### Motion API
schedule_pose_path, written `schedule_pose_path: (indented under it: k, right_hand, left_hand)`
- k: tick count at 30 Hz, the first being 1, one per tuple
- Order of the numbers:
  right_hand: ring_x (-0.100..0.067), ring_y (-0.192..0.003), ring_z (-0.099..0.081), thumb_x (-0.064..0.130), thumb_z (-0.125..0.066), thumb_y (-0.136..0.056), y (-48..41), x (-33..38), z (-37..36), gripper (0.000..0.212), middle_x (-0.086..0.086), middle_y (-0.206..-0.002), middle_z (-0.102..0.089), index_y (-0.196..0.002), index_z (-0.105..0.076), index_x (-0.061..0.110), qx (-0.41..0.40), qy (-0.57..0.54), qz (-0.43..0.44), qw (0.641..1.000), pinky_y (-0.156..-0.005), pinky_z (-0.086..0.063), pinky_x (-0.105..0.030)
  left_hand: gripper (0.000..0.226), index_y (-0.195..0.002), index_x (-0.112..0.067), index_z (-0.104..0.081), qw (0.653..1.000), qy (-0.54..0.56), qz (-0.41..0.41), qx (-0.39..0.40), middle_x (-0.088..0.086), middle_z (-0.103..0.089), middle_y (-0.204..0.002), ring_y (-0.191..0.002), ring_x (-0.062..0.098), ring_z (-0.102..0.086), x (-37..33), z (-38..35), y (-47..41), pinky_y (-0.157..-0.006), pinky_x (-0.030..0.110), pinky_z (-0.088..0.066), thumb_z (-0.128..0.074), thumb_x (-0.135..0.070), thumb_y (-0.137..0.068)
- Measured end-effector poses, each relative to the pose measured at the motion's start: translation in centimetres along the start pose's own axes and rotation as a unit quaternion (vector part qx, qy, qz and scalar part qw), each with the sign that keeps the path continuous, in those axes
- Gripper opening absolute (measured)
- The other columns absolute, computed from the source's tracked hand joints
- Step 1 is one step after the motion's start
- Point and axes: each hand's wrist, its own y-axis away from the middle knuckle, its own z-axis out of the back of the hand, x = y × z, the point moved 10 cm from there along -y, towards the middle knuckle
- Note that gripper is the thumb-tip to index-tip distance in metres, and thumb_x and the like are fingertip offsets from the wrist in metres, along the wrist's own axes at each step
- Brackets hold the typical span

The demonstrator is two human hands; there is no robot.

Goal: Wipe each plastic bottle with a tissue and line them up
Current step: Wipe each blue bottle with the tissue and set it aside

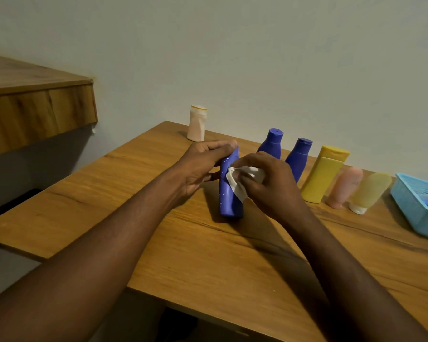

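Note:
A blue plastic bottle [229, 201] stands on the wooden table [208, 255], flecked with white bits. My left hand [203, 166] grips its top from the left. My right hand [269, 183] pinches a crumpled white tissue [240, 181] against the bottle's side. Behind it, along the wall, stands a row: two blue bottles [271, 144] [298, 157], a yellow bottle [324, 174], a pink tube [345, 187] and a pale yellow tube [370, 192] on its white cap. A cream bottle [197, 123] stands apart at the back left.
A light blue plastic basket [415, 206] sits at the table's right edge with something blue inside. A raised wooden shelf [35, 109] juts out at the left. The wall runs close behind the row of bottles.

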Motion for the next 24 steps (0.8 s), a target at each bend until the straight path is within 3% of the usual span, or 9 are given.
schedule_pose_path:
  k: [5,10,18,21,24]
  right_hand:
    - [0.000,-0.094,-0.058,0.016,-0.069,-0.090,0.0,-0.1,0.6,0.015,0.016,-0.101,-0.062,-0.102,-0.069,0.025,-0.037,0.004,0.001,0.999,-0.080,-0.046,-0.018]
    - [0.005,-0.092,-0.056,0.009,-0.068,-0.088,0.0,0.7,1.4,0.019,0.019,-0.100,-0.058,-0.104,-0.070,0.020,-0.069,-0.007,0.012,0.998,-0.081,-0.043,-0.013]
    - [-0.005,-0.098,-0.055,0.008,-0.070,-0.089,0.0,2.4,1.9,0.020,0.001,-0.111,-0.063,-0.108,-0.071,0.014,-0.098,0.004,0.038,0.994,-0.081,-0.040,-0.009]
    - [-0.002,-0.097,-0.054,0.008,-0.067,-0.090,0.1,2.3,1.8,0.020,0.005,-0.108,-0.061,-0.108,-0.072,0.016,-0.083,0.001,0.039,0.996,-0.081,-0.040,-0.009]
    - [-0.004,-0.099,-0.056,0.012,-0.066,-0.089,0.2,2.4,1.3,0.021,0.010,-0.106,-0.060,-0.106,-0.074,0.020,-0.014,-0.017,0.053,0.998,-0.081,-0.044,-0.014]
  left_hand:
    - [0.027,-0.127,-0.015,-0.072,0.999,0.033,0.026,0.027,0.006,-0.076,-0.116,-0.108,0.022,-0.070,0.0,-0.8,0.2,-0.098,0.046,-0.058,-0.059,-0.019,-0.104]
    - [0.026,-0.123,-0.017,-0.075,0.998,0.046,0.014,0.051,0.005,-0.076,-0.113,-0.106,0.020,-0.070,-0.5,-1.0,0.2,-0.098,0.043,-0.059,-0.066,-0.021,-0.100]
    - [0.026,-0.121,-0.014,-0.076,0.995,0.064,-0.003,0.075,0.003,-0.077,-0.112,-0.109,0.022,-0.071,-1.2,-1.6,0.6,-0.095,0.038,-0.058,-0.069,-0.019,-0.096]
    - [0.028,-0.121,-0.014,-0.076,0.996,0.065,-0.001,0.066,0.001,-0.078,-0.110,-0.109,0.023,-0.071,-1.1,-1.3,0.5,-0.089,0.038,-0.059,-0.071,-0.018,-0.095]
    - [0.027,-0.119,-0.014,-0.077,0.996,0.076,0.003,0.036,0.000,-0.078,-0.109,-0.112,0.026,-0.069,-1.0,-0.6,0.4,-0.091,0.042,-0.060,-0.074,-0.020,-0.092]
